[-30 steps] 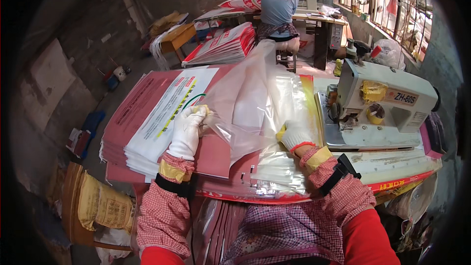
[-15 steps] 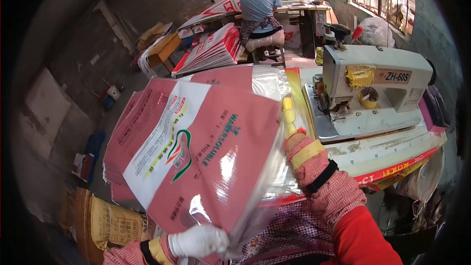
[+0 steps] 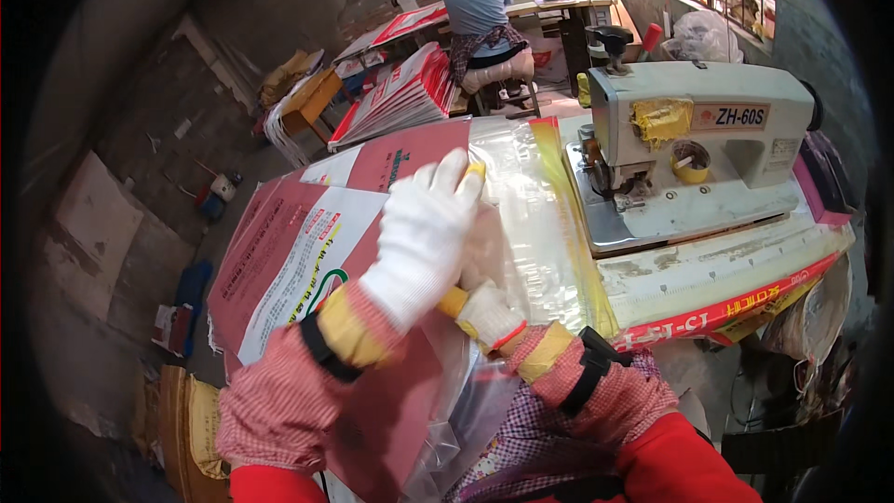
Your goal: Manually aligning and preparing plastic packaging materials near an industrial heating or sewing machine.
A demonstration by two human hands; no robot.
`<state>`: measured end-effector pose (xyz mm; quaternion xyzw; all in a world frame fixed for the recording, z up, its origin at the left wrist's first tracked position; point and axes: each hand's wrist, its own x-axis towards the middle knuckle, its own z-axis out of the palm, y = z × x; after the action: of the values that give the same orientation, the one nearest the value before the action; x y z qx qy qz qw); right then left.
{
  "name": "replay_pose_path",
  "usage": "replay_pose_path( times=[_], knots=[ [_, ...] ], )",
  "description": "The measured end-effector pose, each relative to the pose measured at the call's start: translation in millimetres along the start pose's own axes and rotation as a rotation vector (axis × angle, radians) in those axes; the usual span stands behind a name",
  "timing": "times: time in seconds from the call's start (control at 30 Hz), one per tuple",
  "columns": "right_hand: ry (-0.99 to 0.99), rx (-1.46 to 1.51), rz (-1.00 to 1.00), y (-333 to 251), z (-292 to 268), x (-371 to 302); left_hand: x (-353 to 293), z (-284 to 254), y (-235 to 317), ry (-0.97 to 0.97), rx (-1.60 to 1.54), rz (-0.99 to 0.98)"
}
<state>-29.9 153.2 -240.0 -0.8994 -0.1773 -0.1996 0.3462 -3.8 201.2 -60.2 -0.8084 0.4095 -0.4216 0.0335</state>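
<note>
A pink and white printed woven sack (image 3: 298,251) lies on top of a stack of the same sacks in front of me, with a clear plastic liner (image 3: 535,214) sticking out of its right end. My left hand (image 3: 424,233), in a white glove, reaches across and rests flat on the sack where the liner begins. Just under it my right hand (image 3: 489,315), also gloved, is closed on the sack's near edge together with the liner. Part of the right hand is hidden by the left one.
A grey industrial sewing machine (image 3: 694,144) stands on the table (image 3: 736,270) to the right, close to the liner. Another person sits with their back to me at a far table (image 3: 475,0). More sack stacks (image 3: 400,98) lie behind; yellow sacks (image 3: 177,419) sit on the floor at the left.
The sack, held up and tilted half a second ago, now lies flatter on the stack. My left hand moved from its lower corner up to the liner end, above my right hand.
</note>
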Motion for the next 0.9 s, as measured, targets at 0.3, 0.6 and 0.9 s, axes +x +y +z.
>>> replay_pose_path(
  times=[0.3,0.6,0.9],
  knots=[
    [-0.592,0.226,-0.054,-31.7,-55.8,-2.9,-17.3,28.2,26.3,-0.722,0.031,0.090],
    [-0.550,0.530,0.341,-38.9,-61.6,4.5,19.9,94.8,1.4,-0.672,0.164,-0.011],
    [-0.102,0.534,-0.766,-30.2,-53.4,-99.6,196.9,-1.0,12.0,-0.641,0.457,0.134]
  ],
)
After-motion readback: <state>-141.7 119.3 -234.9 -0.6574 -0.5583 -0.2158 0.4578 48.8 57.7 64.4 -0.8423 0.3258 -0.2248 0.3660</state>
